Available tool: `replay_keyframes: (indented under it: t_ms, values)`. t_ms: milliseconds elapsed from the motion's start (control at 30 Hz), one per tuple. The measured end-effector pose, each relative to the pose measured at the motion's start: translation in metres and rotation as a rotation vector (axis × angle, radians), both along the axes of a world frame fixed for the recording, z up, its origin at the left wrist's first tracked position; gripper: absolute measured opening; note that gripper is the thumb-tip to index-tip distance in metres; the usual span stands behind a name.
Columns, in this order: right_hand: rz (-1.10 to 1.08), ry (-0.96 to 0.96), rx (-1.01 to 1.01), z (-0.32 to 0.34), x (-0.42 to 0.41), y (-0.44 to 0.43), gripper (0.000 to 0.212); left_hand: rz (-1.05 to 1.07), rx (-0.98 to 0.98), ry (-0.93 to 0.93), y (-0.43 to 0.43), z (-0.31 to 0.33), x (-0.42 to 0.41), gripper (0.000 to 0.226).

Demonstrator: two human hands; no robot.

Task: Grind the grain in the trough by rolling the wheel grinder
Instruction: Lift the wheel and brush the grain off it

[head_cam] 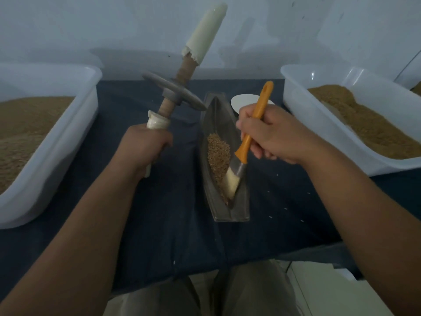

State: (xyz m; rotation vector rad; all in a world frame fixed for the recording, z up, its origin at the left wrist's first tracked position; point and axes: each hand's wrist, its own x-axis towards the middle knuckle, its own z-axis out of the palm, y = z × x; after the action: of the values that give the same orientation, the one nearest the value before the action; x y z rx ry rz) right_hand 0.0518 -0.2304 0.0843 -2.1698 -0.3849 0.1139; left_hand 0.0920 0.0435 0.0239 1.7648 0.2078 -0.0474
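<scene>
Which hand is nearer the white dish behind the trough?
Right. The right hand, holding the brush, is just before the white dish; the left hand grips the wheel grinder left of the trough.

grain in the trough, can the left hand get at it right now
Probably not yet: the left hand grips the wheel grinder, raised left of the trough, and the right hand holds a brush on the grain.

Spread over the work surface: dark blue cloth [159, 213]. At far left, white plastic tub [57, 156]; at far right, second white tub [319, 124]; brown granular fill in both. Centre right: orange-handled brush [245, 144], tilted, metal ferrule, pale bristles pointing down. Near the right tub, on the cloth: small white dish [241, 102]. Behind: pale wall [114, 30].
</scene>
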Motion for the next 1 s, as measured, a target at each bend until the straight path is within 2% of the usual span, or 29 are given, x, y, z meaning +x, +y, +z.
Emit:
replay_keyframes:
  t_ms: [67,167,233,300,333,400,500,600,667,767,867,1000]
  values:
    - [0.016,-0.019,-0.068,-0.008,-0.002,0.006,0.036,-0.006,0.001,0.004,-0.001,0.000,0.000,0.015]
    - [-0.068,-0.154,-0.152,-0.011,0.002,0.013,0.035,-0.010,0.013,-0.001,-0.001,-0.001,0.001,0.014]
    - [-0.102,-0.135,-0.050,-0.005,0.003,0.010,0.035,-0.012,0.023,-0.001,-0.001,-0.001,0.001,0.014]
    - [-0.056,-0.054,0.056,0.002,0.002,0.005,0.036,-0.015,0.039,0.004,-0.002,0.000,0.000,0.016]
    - [-0.013,-0.018,0.048,0.002,0.000,0.004,0.036,-0.017,0.046,0.006,-0.002,0.000,0.000,0.016]
    - [0.028,-0.022,-0.063,-0.004,-0.004,0.007,0.036,-0.022,0.051,0.011,-0.003,0.000,0.000,0.016]
    - [-0.053,-0.203,-0.220,-0.012,-0.005,0.013,0.034,-0.028,0.058,0.010,-0.003,0.000,0.000,0.016]
    - [-0.127,-0.265,-0.070,-0.002,-0.004,0.009,0.035,-0.025,0.073,0.000,-0.003,0.000,-0.001,0.015]
    - [-0.088,-0.203,0.008,0.005,-0.005,0.004,0.034,-0.023,0.083,-0.001,-0.004,0.000,-0.002,0.014]
    - [-0.011,-0.118,-0.104,-0.005,-0.007,0.009,0.035,-0.021,0.092,0.011,-0.005,0.000,-0.002,0.014]
    - [-0.097,-0.239,-0.202,-0.015,-0.004,0.015,0.035,-0.016,0.098,0.007,-0.005,0.000,-0.003,0.013]
    - [-0.126,-0.248,-0.065,-0.007,-0.003,0.007,0.034,-0.023,0.100,0.002,-0.005,0.000,-0.003,0.014]
